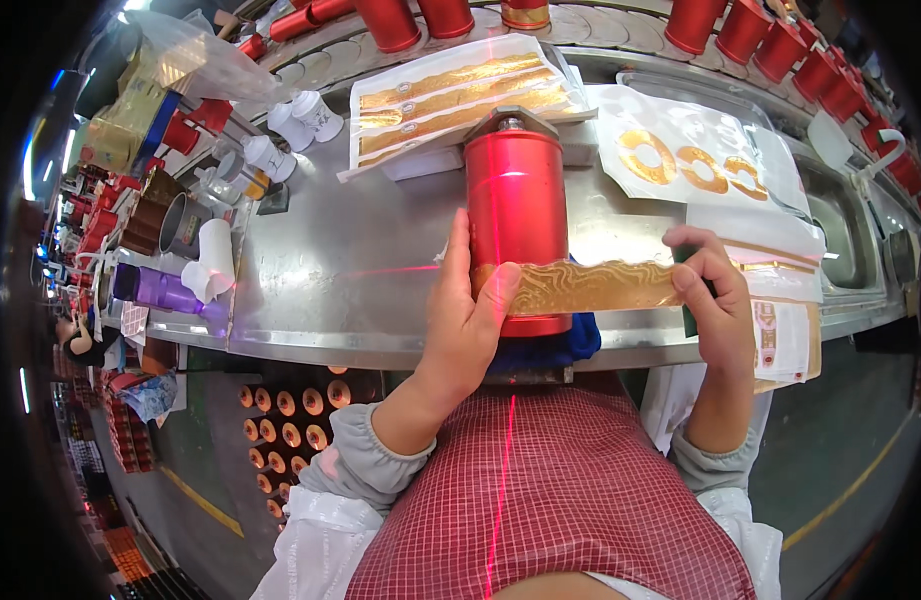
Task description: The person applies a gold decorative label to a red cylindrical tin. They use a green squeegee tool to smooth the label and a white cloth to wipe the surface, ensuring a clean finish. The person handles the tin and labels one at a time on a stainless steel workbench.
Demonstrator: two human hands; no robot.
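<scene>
The left hand [467, 325] lies flat, fingers together, pressing one end of a gold patterned strip [590, 286] against the red cylinder [517, 215] lying on the steel counter [350, 270]. The right hand [715, 305] pinches the strip's free end, held taut beside the cylinder.

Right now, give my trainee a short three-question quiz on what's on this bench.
1. True or false: the red cylinder stands upright on the metal bench.
2. Which hand presses the gold strip onto the cylinder: A left hand, B right hand?
3. What colour is the cloth under the cylinder's near end?

Key: 1 false, it lies on its side. 2 A; the right hand holds the strip's free end. 3 blue.
</scene>
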